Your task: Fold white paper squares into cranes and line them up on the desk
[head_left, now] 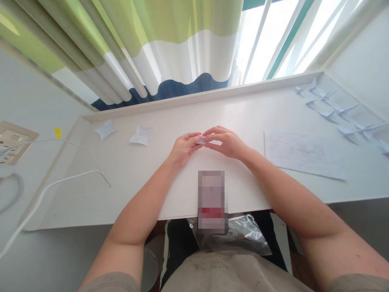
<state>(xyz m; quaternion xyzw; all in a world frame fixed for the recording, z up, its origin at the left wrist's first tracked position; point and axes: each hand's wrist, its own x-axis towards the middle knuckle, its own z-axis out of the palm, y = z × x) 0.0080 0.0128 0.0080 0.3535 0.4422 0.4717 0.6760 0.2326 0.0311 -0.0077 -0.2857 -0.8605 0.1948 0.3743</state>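
My left hand (183, 148) and my right hand (226, 142) meet over the middle of the white desk (127, 178). Between their fingertips they pinch a small folded piece of white paper (203, 140), most of which the fingers hide. Both hands have the fingers curled together on it. Two partly folded white paper pieces (105, 129) (141, 135) lie on the desk to the left of my hands.
A written sheet of paper (300, 156) lies to the right. Several folded paper cranes (337, 111) sit at the far right. A white cable (75, 176) crosses the left part of the desk from a wall socket (13, 142). A curtain (158, 52) and window are behind.
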